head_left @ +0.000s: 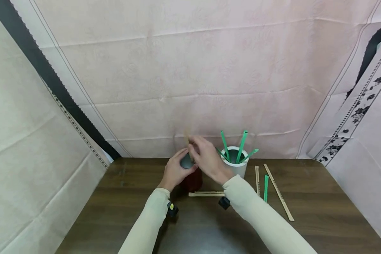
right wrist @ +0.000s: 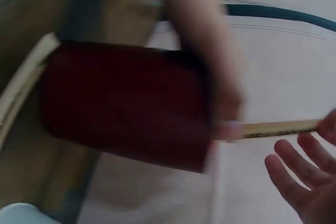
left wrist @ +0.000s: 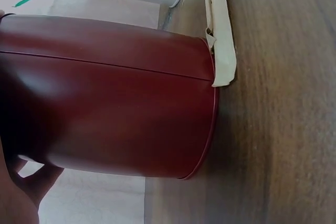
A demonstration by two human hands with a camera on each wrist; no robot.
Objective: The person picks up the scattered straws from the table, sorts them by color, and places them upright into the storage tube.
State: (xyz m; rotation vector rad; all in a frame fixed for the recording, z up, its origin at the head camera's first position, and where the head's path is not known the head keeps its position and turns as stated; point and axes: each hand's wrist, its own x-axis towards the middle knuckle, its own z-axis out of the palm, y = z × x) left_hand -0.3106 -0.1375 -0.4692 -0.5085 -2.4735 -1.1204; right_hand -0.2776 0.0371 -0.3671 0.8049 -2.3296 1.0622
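Observation:
A dark red cylindrical holder (left wrist: 115, 98) with a seam down its side stands on the table. My left hand (head_left: 174, 171) grips it round its upper rim, and the fingers (left wrist: 39, 182) show at its side in the left wrist view. Above the opening, my right hand (head_left: 209, 157) pinches the upper end of a slim beige paper-wrapped stick (right wrist: 281, 128). In the right wrist view the stick's lower end meets the rim beside the blurred left hand; how far it goes in is hidden. Both the stick and the right hand are partly blurred in the head view.
A white cup (head_left: 236, 169) with several green straws (head_left: 242, 146) stands right of the red holder. Beige wrapped sticks (head_left: 206, 194) lie in front, one touching the holder's base. Further right lie more beige sticks (head_left: 279, 192) and a green straw (head_left: 266, 188). Cloth (head_left: 190, 70) hangs behind.

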